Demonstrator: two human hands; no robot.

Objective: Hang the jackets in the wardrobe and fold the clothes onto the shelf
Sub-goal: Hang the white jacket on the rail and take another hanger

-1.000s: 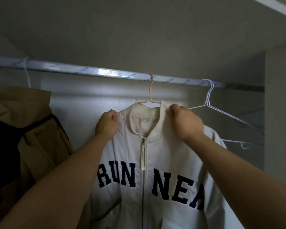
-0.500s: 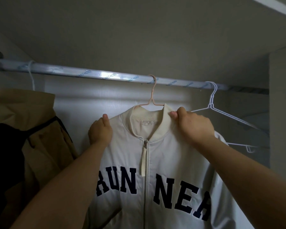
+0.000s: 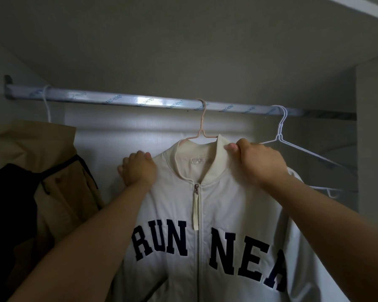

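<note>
Right hand grips the one cream jacket's collar; left hand curls over its shoulder. Three hangers are counted on one rail.

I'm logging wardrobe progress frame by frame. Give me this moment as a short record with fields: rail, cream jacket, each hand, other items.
rail: wardrobe rail runs across the top, three hanger hooks on it
cream jacket: cream jacket zipped, on the pink hanger, which is hooked over the rail
left hand: left hand grips the jacket's shoulder
right hand: right hand pinches the collar
other items: tan coat hangs at the left; empty white hanger at the right
</note>
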